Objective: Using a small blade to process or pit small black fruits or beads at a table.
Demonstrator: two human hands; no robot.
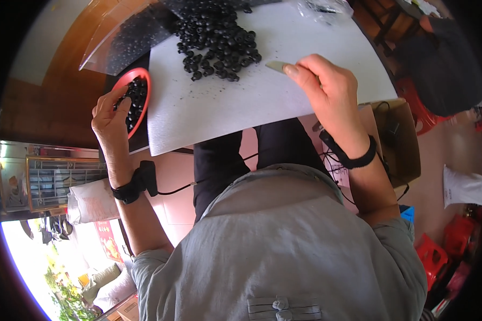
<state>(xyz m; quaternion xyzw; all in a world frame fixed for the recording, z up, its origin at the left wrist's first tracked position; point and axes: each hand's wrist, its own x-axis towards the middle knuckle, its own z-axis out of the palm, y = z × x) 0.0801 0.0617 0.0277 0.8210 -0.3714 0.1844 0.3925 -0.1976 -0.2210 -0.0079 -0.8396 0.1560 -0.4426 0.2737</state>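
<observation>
A heap of small black round parts (219,43) with knob-like ends lies on the white board (198,117) in front of me. My right hand (329,88) is above the board, right of the heap. Its thumb and forefinger pinch a small flat pale blade (275,66), whose tip points left toward the parts; any handle is hidden in the fingers. At the left, my left hand (111,113) is at the rim of a red bowl (147,85). The bowl holds more black parts (137,96). My left thumb and forefinger are apart over them, with nothing visible between.
A clear plastic sheet or box side (107,51) stands behind the bowl. Crumpled clear plastic (324,9) lies at the board's far right. Below the board's right edge stands an open cardboard box (404,142). Another person (439,64) sits at the far right. Small black crumbs dot the board.
</observation>
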